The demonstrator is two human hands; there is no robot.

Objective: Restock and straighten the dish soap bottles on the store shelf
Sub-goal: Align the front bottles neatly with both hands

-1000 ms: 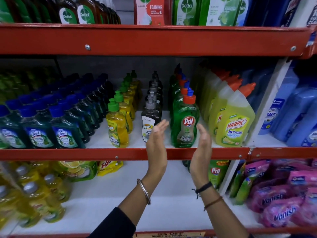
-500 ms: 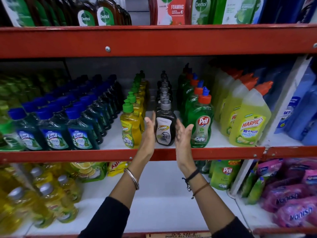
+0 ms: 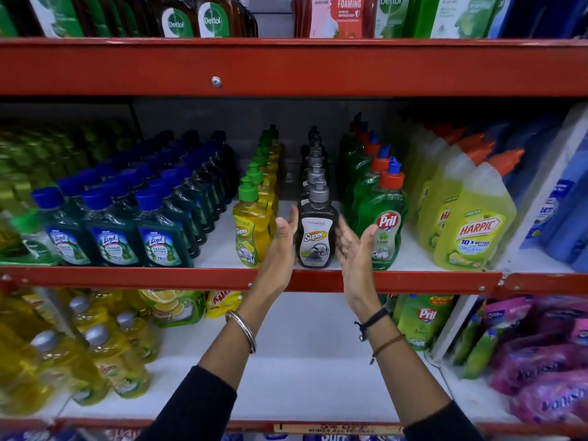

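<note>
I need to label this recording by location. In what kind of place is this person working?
Most likely a shop aisle for cleaning products. Red metal shelves hold deep rows of identical branded bottles, such as Lizol and Harpic, all facing front. The left hand and right hand flank a black Super bottle.

Brown Dettol bottles [image 3: 194, 19] line the top shelf's left end. Blue-capped Lizol bottles [image 3: 113, 232] fill the middle shelf's left part, yellow-green Harpic bottles [image 3: 474, 224] its right end. Pink Vanish pouches [image 3: 547, 361] crowd the bottom shelf's right corner.
</note>
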